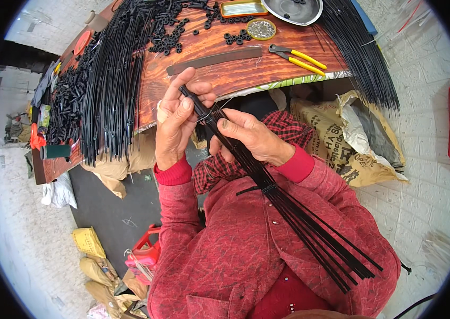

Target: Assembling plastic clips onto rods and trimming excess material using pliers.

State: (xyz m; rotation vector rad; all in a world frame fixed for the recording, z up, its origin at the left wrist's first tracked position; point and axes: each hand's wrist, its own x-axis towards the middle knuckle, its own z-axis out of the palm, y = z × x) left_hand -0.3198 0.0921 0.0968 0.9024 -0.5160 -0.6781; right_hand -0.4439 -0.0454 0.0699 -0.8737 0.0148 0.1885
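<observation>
As both hands [173, 125] [251, 137] grip black rods [257, 173], table edge [273, 85] near, open wood [241, 74] before brown bar [214, 59]

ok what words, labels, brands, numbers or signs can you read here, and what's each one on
Brown sack at right, below the table: large dark print, partly lost in folds; I won't copy its wording.
Yellow packet at lower left: any marks are too small to read.
I can make out no other text.

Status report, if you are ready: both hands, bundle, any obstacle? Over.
Left hand at upper end of bundle, right hand gripping just below. Bundle slants across jacket, lower ends spread. Pliers on table, clear of hands.
</observation>
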